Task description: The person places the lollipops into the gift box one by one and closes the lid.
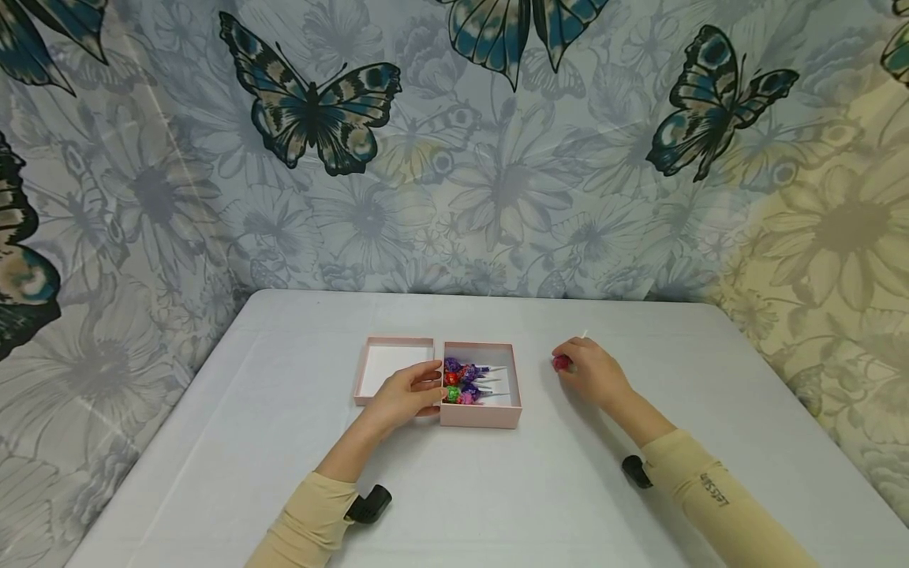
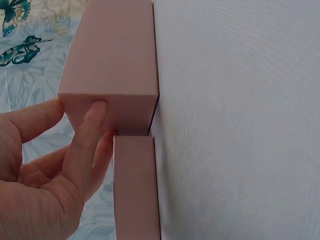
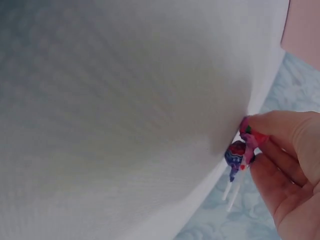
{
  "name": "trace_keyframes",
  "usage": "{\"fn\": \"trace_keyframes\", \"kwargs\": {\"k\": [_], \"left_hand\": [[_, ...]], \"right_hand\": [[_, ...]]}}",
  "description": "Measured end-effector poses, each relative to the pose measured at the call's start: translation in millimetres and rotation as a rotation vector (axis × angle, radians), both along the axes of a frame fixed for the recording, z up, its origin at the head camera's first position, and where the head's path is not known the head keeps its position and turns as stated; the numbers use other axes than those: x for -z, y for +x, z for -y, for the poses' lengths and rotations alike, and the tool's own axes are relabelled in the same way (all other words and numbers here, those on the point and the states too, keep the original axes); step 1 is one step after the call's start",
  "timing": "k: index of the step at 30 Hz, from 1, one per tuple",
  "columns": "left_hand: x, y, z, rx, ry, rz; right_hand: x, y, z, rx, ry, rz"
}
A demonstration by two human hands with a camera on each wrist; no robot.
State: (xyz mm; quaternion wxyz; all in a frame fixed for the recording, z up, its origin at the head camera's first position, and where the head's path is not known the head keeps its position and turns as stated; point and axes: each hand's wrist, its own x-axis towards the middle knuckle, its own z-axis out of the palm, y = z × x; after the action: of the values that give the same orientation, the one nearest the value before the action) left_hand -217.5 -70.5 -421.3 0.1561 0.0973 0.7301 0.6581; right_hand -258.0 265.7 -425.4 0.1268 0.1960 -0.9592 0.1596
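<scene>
My left hand (image 1: 406,392) rests its fingers against the left wall of an open pink box (image 1: 480,418). In the left wrist view, one fingertip presses flat on that wall while another digit touches the corner. Inside the box lie several wrapped lollipops (image 1: 465,379) in purple, red, green and pink, their white sticks pointing right. To the right of the box, my right hand (image 1: 592,372) pinches a pink-wrapped lollipop (image 3: 248,140) between thumb and fingers, low over the table. A blue-purple lollipop (image 3: 235,154) shows right beside it, and two white sticks hang past the fingers.
A shallow pink lid (image 1: 393,371) with a white inside lies left of the box, close behind my left hand. White cloth covers the table (image 1: 497,497). Behind it hangs a butterfly-and-flower backdrop (image 1: 497,197). Black wrist cameras (image 1: 369,505) sit at both sleeves.
</scene>
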Motion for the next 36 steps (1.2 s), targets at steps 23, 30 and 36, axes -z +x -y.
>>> {"fn": "trace_keyframes", "kwargs": {"k": [23, 30, 36], "left_hand": [[0.3, -0.1, 1, -0.004, -0.017, 0.005], [0.6, -0.6, 1, -0.006, -0.02, 0.007], [0.5, -0.7, 1, -0.004, -0.022, 0.006]], "right_hand": [[0.2, 2.6, 13, 0.048, -0.409, 0.116], [-3.5, 5.6, 18, 0.139, -0.548, 0.257], [-13.6, 8.5, 27, 0.152, -0.729, 0.359]]}}
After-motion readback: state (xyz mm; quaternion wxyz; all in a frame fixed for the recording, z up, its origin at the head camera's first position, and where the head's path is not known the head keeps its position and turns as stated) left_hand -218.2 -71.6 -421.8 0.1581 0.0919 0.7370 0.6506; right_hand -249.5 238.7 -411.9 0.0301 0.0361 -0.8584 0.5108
